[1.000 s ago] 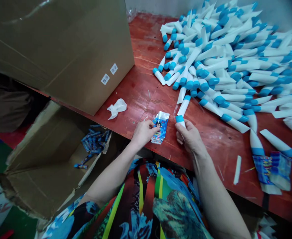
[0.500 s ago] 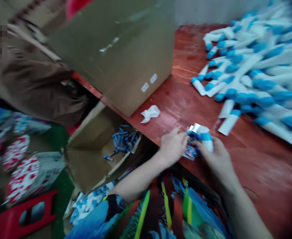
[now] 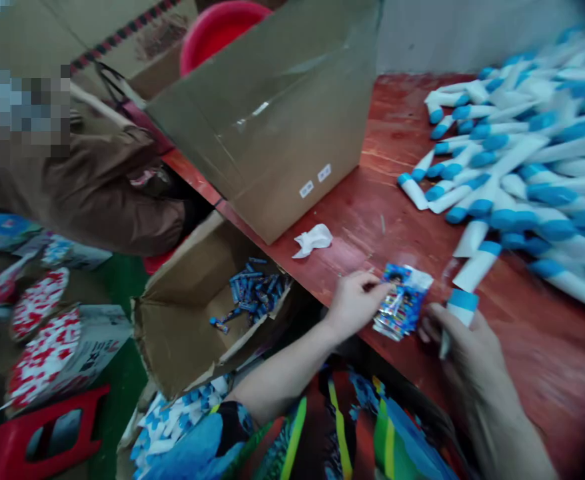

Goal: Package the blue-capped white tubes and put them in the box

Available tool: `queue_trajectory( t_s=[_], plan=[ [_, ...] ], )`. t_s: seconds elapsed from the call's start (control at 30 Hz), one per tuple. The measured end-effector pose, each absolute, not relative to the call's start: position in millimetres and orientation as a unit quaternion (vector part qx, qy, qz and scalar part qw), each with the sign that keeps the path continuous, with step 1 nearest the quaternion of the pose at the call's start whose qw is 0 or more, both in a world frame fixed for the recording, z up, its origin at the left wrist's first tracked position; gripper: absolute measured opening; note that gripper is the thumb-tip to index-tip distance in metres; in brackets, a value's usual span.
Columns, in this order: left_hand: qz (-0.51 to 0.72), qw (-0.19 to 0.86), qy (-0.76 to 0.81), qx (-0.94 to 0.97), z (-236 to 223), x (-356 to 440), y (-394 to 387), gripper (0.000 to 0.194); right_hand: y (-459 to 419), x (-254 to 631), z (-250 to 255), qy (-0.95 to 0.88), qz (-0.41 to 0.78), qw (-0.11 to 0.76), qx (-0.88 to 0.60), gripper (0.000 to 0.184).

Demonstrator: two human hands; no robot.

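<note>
On the red tabletop, my left hand [image 3: 355,301] is closed, its fingertips pinching the left edge of a small stack of shiny blue printed packets [image 3: 403,301]. Just right of the stack, my right hand [image 3: 467,347] grips a white paper-like tube with a blue end band [image 3: 462,305]. The tube's blue end points up and away, and its lower part is partly hidden by the fingers. A gap separates it from the packets. Beyond my right hand lies a large pile of similar white and blue tubes [image 3: 492,180].
A crumpled white scrap [image 3: 313,240] lies beside a large cardboard box [image 3: 272,147] on the table. Below the left edge, an open carton [image 3: 172,333] contains small blue wrapped pieces [image 3: 257,288]. A seated person [image 3: 117,187], a red stool [image 3: 42,433] and boxes are at left.
My right hand has moved right with the tube, away from the packets. The stack now shows more fully, with my left hand still at it. The camera view has shifted slightly.
</note>
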State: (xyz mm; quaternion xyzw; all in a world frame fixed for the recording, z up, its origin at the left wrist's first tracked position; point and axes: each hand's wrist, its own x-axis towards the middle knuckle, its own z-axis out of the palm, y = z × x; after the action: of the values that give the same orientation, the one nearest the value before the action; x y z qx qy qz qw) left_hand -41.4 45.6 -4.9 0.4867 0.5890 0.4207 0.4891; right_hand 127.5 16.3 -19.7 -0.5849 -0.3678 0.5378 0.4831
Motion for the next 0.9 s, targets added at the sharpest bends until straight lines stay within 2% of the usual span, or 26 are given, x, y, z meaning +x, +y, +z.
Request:
queue_trajectory(
  t_s=[0.07,0.17,0.23,0.43,0.9],
  plan=[
    [0.422,0.577,0.567,0.408,1.1,-39.2,46.2,0.031,18.7,124.6,-10.4,-0.276,0.576,0.526,-0.561,0.046],
    [0.416,0.645,0.543,0.341,7.1,-32.5,47.0,0.038,21.5,122.4,-4.6,-0.272,0.595,0.501,-0.566,0.046],
    [0.420,0.656,0.538,0.323,8.4,-27.3,46.5,0.040,22.0,122.3,-6.1,-0.294,0.569,0.483,-0.596,0.049],
    [0.389,0.674,0.533,0.332,9.2,-18.3,42.5,0.041,18.5,127.7,-21.5,-0.338,0.479,0.504,-0.634,0.051],
    [0.398,0.685,0.540,0.285,7.3,1.7,39.2,0.044,16.5,121.5,-10.7,-0.335,0.431,0.549,-0.633,0.041]
  ],
)
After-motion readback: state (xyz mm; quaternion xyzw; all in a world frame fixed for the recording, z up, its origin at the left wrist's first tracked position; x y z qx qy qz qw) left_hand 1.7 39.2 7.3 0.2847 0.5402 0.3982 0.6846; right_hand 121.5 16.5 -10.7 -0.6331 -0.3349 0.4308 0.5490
